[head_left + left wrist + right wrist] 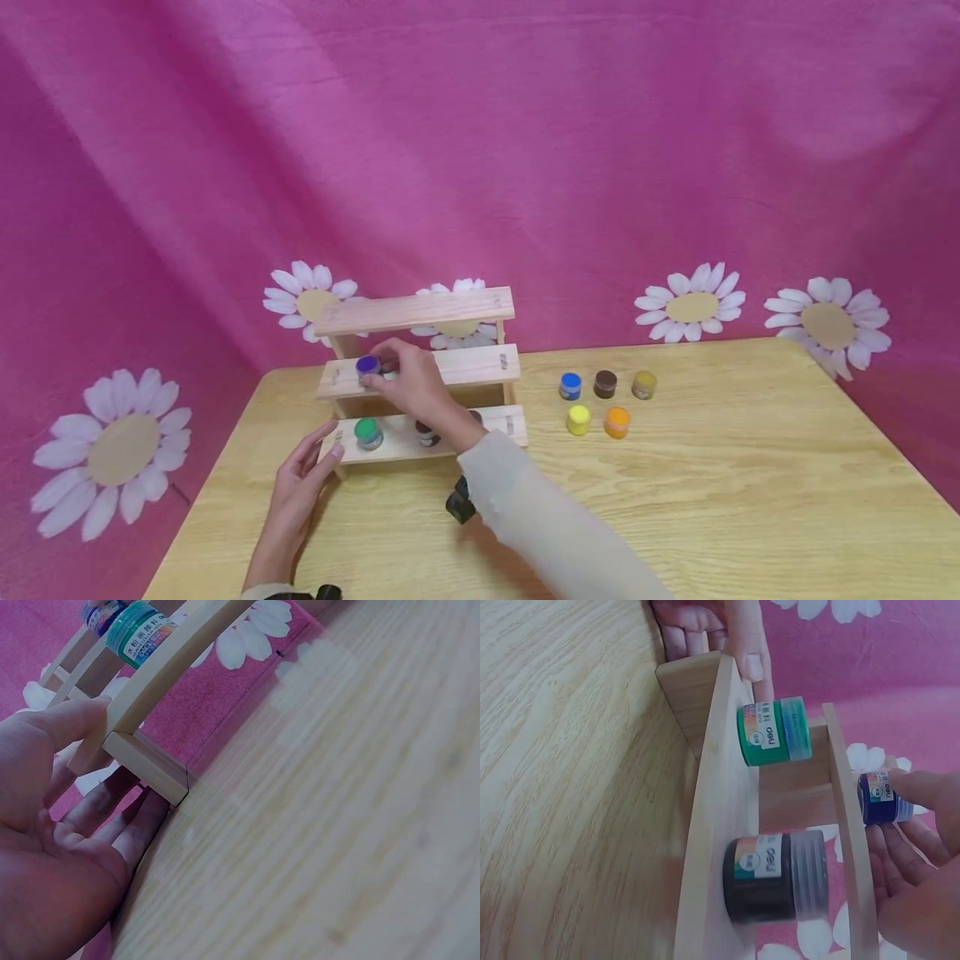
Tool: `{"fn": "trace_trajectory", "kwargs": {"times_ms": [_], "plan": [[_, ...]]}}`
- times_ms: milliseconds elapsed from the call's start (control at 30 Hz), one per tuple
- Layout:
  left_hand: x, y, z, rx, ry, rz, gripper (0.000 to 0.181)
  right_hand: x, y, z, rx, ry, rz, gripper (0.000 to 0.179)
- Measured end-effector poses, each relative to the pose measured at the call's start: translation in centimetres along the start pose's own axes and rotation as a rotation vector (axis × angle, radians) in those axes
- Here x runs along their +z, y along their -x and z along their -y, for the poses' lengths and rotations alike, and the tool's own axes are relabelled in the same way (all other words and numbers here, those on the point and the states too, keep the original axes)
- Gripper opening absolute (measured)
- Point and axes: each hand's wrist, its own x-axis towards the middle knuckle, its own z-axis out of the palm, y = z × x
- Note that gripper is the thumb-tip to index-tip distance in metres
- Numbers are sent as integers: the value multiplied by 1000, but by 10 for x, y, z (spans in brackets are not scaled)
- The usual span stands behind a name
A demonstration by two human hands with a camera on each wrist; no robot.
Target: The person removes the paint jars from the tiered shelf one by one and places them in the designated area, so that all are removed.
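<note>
Pale wood forms the three-tiered rack (pixel 420 310) left of the frame's centre; the left hand (pixel 296 487) grips its lower left end, thumb over the board. Just right, a round green paint jar (pixel 368 435) stands on the bottom shelf. Above it, at the middle shelf's left end, a small cylindrical purple-blue jar (pixel 367 365) sits between the thumb and fingertips of the right hand (pixel 414 379), pinched about its width. Right of centre, blue (pixel 570 386), yellow (pixel 578 420), dark brown (pixel 605 384), orange (pixel 617 422) and ochre jars (pixel 644 384) stand on the table (pixel 712 500).
</note>
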Motion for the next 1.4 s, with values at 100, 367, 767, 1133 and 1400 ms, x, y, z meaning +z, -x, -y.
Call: {"fn": "trace_trajectory", "kwargs": {"times_ms": [100, 367, 767, 1133, 1400], "plan": [[1, -1, 1, 21, 10, 3, 57, -8, 3, -1, -19, -28, -2, 34], [0, -3, 3, 54, 8, 4, 55, -26, 19, -3, -66, -125, -16, 33], [-1, -2, 2, 27, -2, -5, 55, -70, 52, -2, -107, -206, -43, 34], [-2, -2, 2, 38, 2, -2, 54, -107, 77, -5, -106, -150, -78, 34], [-1, -2, 3, 29, -14, -3, 55, -129, 94, -25, -113, -107, -113, 33]]}}
